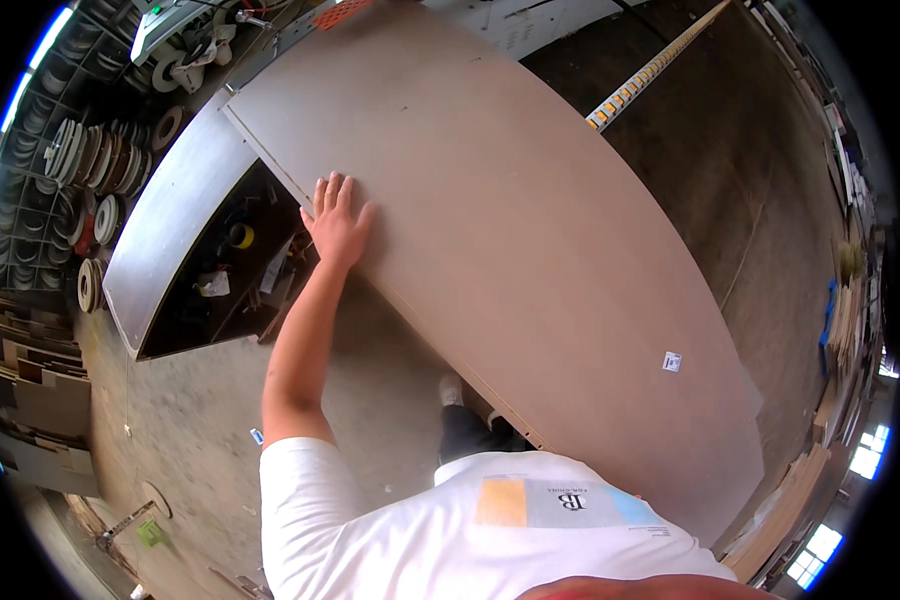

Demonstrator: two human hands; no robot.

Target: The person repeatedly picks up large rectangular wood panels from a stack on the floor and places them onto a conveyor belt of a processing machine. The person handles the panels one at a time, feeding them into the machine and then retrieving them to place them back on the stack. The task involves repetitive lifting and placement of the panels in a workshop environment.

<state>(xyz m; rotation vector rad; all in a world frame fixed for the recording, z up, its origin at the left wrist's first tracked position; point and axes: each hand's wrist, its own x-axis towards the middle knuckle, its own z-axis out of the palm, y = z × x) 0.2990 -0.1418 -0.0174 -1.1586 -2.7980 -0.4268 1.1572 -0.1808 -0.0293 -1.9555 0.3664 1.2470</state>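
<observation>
A large flat beige panel stretches across the middle, from the machine at the top down to the lower right. My left hand lies flat on it near its left edge, open, with the fingers spread and the palm down. It grips nothing. A small white label is stuck on the panel's lower right part. My right hand is not in view.
A grey metal table wing juts out left of the panel, with a dark space full of odds and ends beside it. Edge-banding rolls fill a rack at the left. A roller rail stands at the upper right. Stacked boards line the left side.
</observation>
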